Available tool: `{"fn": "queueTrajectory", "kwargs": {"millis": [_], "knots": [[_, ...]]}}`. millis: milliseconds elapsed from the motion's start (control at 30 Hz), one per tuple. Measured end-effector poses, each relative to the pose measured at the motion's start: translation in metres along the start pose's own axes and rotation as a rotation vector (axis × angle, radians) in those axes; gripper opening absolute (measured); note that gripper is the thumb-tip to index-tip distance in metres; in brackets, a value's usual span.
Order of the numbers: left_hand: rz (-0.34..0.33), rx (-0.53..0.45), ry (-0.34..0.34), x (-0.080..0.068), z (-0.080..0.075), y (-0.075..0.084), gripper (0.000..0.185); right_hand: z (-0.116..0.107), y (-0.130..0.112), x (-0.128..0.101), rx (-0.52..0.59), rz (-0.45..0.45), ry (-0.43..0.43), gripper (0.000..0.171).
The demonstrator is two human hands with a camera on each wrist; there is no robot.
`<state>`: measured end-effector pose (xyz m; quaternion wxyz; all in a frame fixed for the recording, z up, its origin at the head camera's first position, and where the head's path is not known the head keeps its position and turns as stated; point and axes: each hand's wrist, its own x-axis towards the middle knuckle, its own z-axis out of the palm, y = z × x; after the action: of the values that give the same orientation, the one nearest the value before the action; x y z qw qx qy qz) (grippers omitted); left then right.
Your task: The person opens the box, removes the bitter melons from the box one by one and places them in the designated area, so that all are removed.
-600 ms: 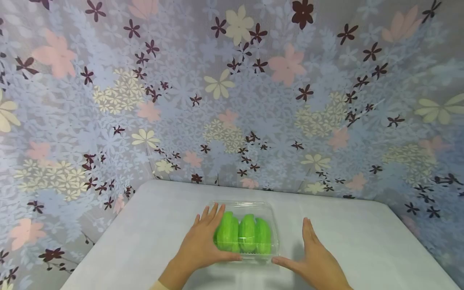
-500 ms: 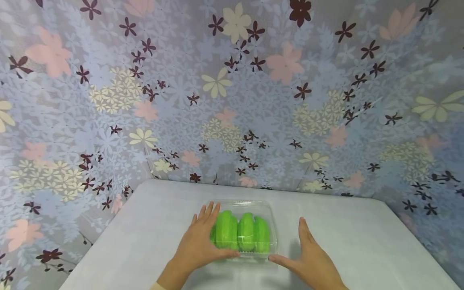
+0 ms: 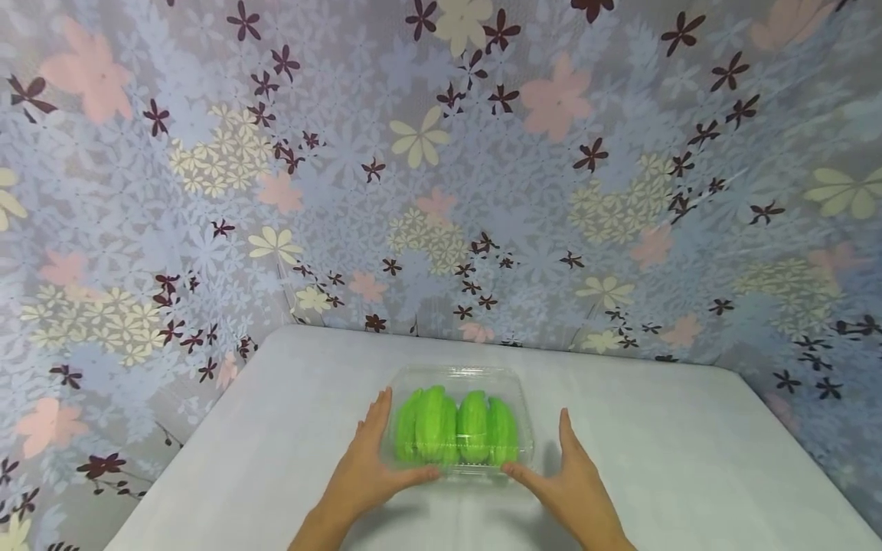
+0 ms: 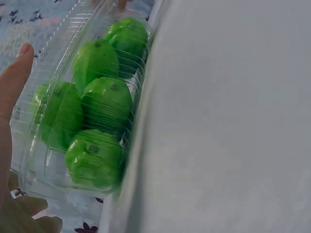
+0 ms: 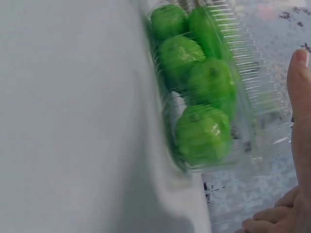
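A clear plastic clamshell box [image 3: 475, 375] stands closed on the table, holding several bright green, elongated, cucumber-like vegetables [image 3: 473, 425]. Beside its left wall is my left hand [image 3: 361, 471], fingers extended forward and thumb reaching along the front edge. On the other side, my right hand [image 3: 575, 490] has its thumb at the front right corner; its straight fingers stand apart from the right wall. Rounded ends of the green vegetables [image 4: 95, 158] show through the ridged plastic in the left wrist view. In the right wrist view, the raised thumb [image 5: 300, 87] is beside the box [image 5: 262, 111].
The box rests on a table with a white cover [image 3: 661, 444]. Behind the table and along both sides hangs a flower-patterned curtain or wall covering [image 3: 331, 207], close to the table's back edge.
My left hand has slid left off the box's lid to its side. My right hand has come closer, its thumb now overlapping the front right corner. The head view has shifted slightly.
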<state>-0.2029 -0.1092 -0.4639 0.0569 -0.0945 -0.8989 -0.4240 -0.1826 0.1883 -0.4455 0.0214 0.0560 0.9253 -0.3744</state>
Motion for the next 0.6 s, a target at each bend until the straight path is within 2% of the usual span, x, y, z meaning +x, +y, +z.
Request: {"fn": "queueTrajectory", "kwargs": {"millis": [300,467,600], "knots": [[-0.079,-0.176,0.020,0.004,0.003,-0.006,0.134,0.018,0.008,0.004,0.047,-0.038,0.008,0.131],[-0.110,-0.209,-0.005,0.003,0.002,-0.006,0.130,0.023,0.009,0.004,0.121,-0.083,0.029,0.126],[-0.104,-0.218,-0.032,0.003,0.002,-0.008,0.129,0.028,0.010,0.004,0.185,-0.096,0.029,0.121]]}}
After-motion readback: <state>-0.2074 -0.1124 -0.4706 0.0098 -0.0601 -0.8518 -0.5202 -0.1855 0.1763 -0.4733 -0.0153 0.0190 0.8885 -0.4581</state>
